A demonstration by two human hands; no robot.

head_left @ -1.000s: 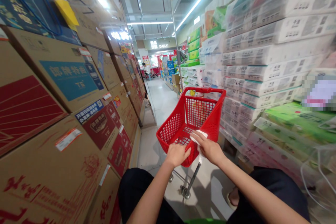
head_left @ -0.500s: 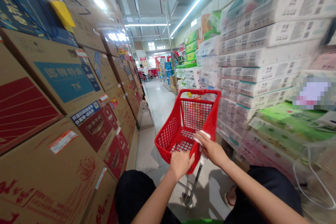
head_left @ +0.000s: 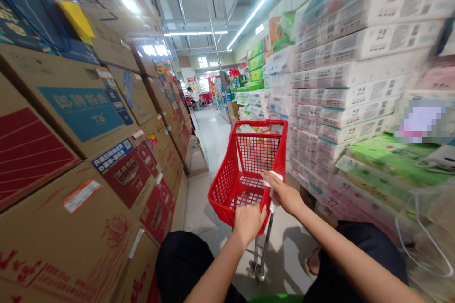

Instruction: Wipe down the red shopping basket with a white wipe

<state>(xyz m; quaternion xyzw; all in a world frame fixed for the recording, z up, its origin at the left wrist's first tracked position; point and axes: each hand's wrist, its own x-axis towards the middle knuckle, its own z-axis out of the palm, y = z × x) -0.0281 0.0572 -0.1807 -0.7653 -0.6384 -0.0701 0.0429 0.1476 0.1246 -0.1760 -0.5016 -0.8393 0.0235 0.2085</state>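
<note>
In front of my knees stands a red plastic shopping cart point(head_left: 261, 151) with a lattice basket and a metal leg ending in casters point(head_left: 259, 269). My left hand point(head_left: 249, 220) is closed over the near rim of the basket, its fingertips hidden inside. On the right-hand rim, my right hand point(head_left: 286, 194) presses a white cloth point(head_left: 275, 203) against the plastic. The cloth may be a wipe or tissue; part of it hangs down outside the basket. Through the lattice the basket's bottom shows floor.
Cardboard cartons point(head_left: 124, 184) are stacked along the left side. Tall piles of white wrapped paper packs point(head_left: 341, 75) line the right, with green packs point(head_left: 387, 156) low beside me. A metal pole point(head_left: 216, 47) rises ahead. A person point(head_left: 194, 97) sits far down the aisle.
My right hand has slid slightly along the right rim with the cloth. The cart has shifted and turned a little to the left, while my left hand stays on its near rim.
</note>
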